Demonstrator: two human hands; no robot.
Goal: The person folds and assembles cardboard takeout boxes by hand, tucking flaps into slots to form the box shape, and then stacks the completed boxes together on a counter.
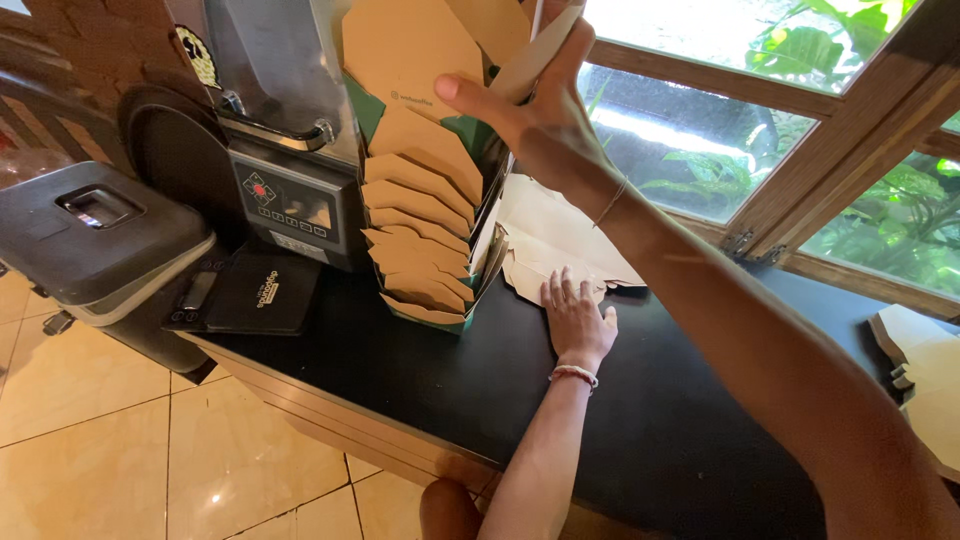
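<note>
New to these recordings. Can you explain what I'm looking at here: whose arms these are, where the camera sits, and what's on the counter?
There is one picture, taken by a camera worn on the person's head and looking down, so both arms belong to the wearer. The right hand is raised, its fingers gripping the top of a tall stack of folded brown paper boxes standing on a black counter. The left hand lies flat, palm down, on loose flat brown paper sheets behind the stack. To the left stands a metal machine with a small button panel, beside a dark lidded bin and a small black scale. More flat sheets lie at the right edge, under a window.
</note>
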